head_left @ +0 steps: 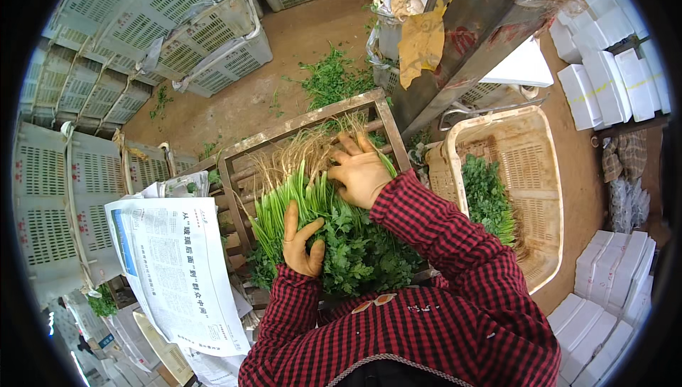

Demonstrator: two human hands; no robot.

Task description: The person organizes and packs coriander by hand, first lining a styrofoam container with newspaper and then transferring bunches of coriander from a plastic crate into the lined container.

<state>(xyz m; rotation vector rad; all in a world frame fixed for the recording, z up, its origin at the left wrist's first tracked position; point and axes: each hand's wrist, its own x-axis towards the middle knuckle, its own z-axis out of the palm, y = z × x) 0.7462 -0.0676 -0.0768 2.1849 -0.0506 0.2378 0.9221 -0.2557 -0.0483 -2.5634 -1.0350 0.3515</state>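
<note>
A heap of leafy green herbs (346,251), which look like celery or coriander, lies before me on a slatted metal frame (298,126). Its pale roots (295,155) point away from me and its leaves towards my body. My left hand (303,246) rests against the stems on the left, thumb and fingers apart. Over the root end on the right lies my right hand (359,171), fingers spread and their tips partly among the roots. Whether it grips any stems cannot be made out.
Printed newspaper sheets (176,270) are stacked left of the frame. On the right stands a plastic crate (538,184) with more greens (485,190) inside. A metal post (458,57) rises beyond the frame. Loose greens (335,78) litter the floor near stacked crates (229,62). White boxes (607,275) stand far right.
</note>
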